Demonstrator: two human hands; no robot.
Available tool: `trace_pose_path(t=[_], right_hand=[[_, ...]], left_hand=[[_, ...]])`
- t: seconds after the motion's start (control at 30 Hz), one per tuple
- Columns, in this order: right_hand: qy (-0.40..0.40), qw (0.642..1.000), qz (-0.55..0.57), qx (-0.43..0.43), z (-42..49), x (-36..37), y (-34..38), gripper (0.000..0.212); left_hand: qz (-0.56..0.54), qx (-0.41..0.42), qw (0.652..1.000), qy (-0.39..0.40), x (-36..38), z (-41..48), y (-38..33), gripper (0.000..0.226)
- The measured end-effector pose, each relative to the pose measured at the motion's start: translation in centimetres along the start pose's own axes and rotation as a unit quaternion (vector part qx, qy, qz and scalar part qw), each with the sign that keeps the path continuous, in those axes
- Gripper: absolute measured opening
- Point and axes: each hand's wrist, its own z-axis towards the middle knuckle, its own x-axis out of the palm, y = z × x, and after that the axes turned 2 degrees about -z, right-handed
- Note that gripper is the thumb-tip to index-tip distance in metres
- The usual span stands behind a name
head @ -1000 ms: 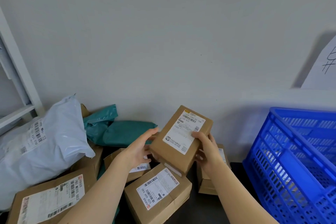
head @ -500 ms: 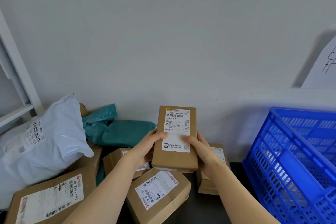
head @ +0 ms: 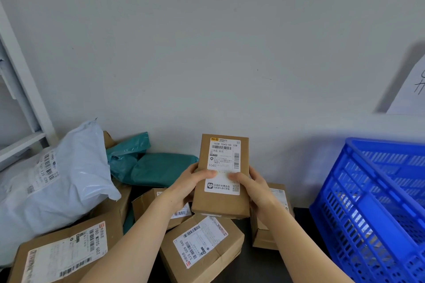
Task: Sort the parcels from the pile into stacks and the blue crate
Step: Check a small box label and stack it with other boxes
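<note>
A small brown cardboard parcel (head: 222,202) with a white shipping label is held upright above the pile, its label facing me. My left hand (head: 186,187) grips its left edge with the thumb on the label. My right hand (head: 255,187) grips its right edge, thumb also on the label. Below lie several brown boxes: one labelled box (head: 202,246) right under the held parcel, a larger one (head: 66,253) at the lower left, and another (head: 271,232) behind my right wrist. The blue crate (head: 377,209) stands at the right.
A white poly mailer (head: 50,181) and teal mailers (head: 151,167) lie at the left against the grey wall. A white shelf frame (head: 20,103) rises at the far left. A paper sheet (head: 411,89) hangs on the wall above the crate. Dark tabletop (head: 253,266) shows between boxes.
The held parcel has turned from a tilt to upright, label square to me. Both thumbs have moved onto the label. The pile and crate have not moved.
</note>
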Motion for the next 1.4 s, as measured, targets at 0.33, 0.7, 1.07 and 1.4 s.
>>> trace_pose_path(t=[0.33,0.7,1.07,1.4], right_hand=[[-0.001,1.0,-0.003,0.012,0.73,-0.07,0.14,0.049],[-0.003,1.0,0.0,0.007,1.0,0.16,0.12,0.05],[-0.004,1.0,-0.011,0.007,1.03,0.11,0.07,0.064],[0.003,1.0,-0.026,0.007,0.68,0.04,0.23,0.066]], left_hand=[[0.014,0.008,1.0,-0.003,0.0,0.24,-0.28,0.032],[0.003,0.015,1.0,-0.011,-0.3,0.72,-0.29,0.036],[0.001,0.012,1.0,-0.001,-0.34,0.62,-0.19,0.038],[0.023,0.002,1.0,-0.006,-0.16,0.5,-0.3,0.035]])
